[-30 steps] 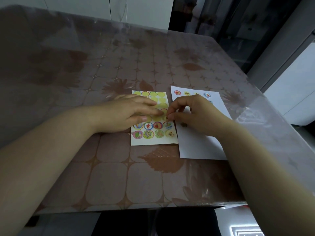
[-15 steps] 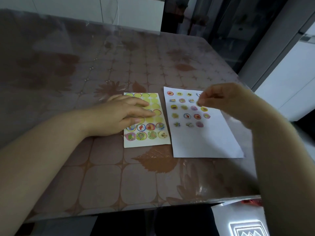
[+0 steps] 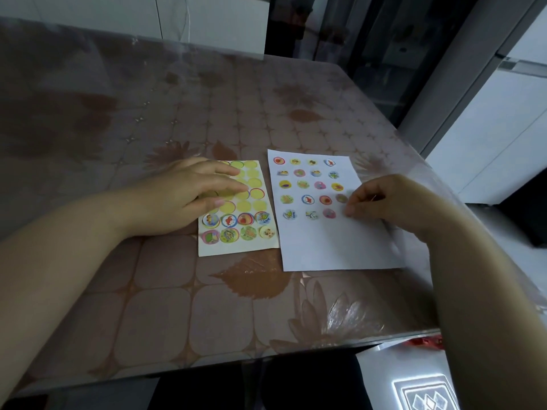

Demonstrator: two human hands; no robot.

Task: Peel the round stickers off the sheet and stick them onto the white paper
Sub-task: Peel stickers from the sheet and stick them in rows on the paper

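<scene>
1. Surface: the table (image 3: 165, 321) carries a brown cloth printed with rounded squares, leaves and flowers, under a clear glossy cover that reflects light near the near right corner.
2. The sticker sheet (image 3: 236, 248) lies right of the surface's middle. The white paper (image 3: 334, 247) lies just beside it, toward the right edge.
3. The sheet's upper rows are bare yellow circles. Two rows of round stickers (image 3: 229, 221) remain at its near end.
4. The paper bears rows of stuck stickers (image 3: 307, 199) on its far half.
5. The left hand (image 3: 183, 199) lies flat on the sheet's upper part, fingers straight and close together.
6. The right hand (image 3: 384, 202) is curled, thumb and forefinger tips pressed together on the paper at the right end of the nearest sticker row. Whether they pinch a sticker cannot be told.
7. Room: white cabinet fronts (image 3: 207, 22) stand beyond the far edge, with a dark glazed opening (image 3: 355, 39) at the far right corner. A red item (image 3: 426, 340) shows below the near right corner.
</scene>
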